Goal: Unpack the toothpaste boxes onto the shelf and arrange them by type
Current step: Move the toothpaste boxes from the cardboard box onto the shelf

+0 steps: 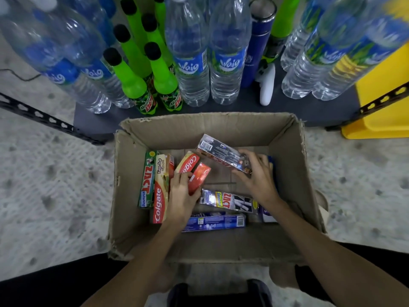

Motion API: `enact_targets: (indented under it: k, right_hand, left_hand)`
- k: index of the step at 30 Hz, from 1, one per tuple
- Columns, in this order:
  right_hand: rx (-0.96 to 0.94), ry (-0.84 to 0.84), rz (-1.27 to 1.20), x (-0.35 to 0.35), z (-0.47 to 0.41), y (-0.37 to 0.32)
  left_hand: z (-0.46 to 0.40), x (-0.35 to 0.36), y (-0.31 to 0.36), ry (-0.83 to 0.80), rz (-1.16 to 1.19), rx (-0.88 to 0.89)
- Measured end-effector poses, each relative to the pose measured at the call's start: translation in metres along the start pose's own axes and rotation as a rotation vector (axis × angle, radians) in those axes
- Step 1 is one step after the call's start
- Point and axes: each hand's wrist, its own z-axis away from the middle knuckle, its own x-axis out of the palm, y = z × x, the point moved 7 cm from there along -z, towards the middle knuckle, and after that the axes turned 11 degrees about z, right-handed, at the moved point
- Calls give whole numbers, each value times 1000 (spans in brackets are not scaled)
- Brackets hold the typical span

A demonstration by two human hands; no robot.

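An open cardboard box (pixel 285 165) sits on the floor in front of a low dark shelf (pixel 309 111). Inside, my left hand (pixel 180 196) grips a red Colgate toothpaste box (pixel 195 171). My right hand (pixel 256 176) holds a dark silver toothpaste box (pixel 221 152), tilted up off the bottom. A green Zact box (pixel 147 180) and a long red Colgate box (pixel 161 191) lie along the left wall. A black Zact Smokers box (pixel 228 201) and a blue Safi box (pixel 217 221) lie near the front. A white-and-blue box (pixel 269 214) peeks out under my right wrist.
The shelf holds clear Waig water bottles (pixel 190 63), green Mountain Dew bottles (pixel 130 78), a dark blue flask (pixel 254 49) and a white object (pixel 266 87). A yellow bin (pixel 380 103) stands at the right. Black slotted shelf rails (pixel 44 118) flank the box.
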Motion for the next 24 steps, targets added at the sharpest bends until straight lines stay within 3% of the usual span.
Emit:
enact_targets:
  k: [5, 11, 24]
  right_hand:
    - [-60, 98, 10, -61, 3, -19]
    - [-184, 320, 4, -160, 14, -56]
    - [-422, 581, 37, -401, 34, -173]
  left_hand:
    - [18, -27, 38, 24, 62, 113]
    - [41, -83, 120, 126, 160, 411]
    - [117, -282, 305, 368, -32, 1005]
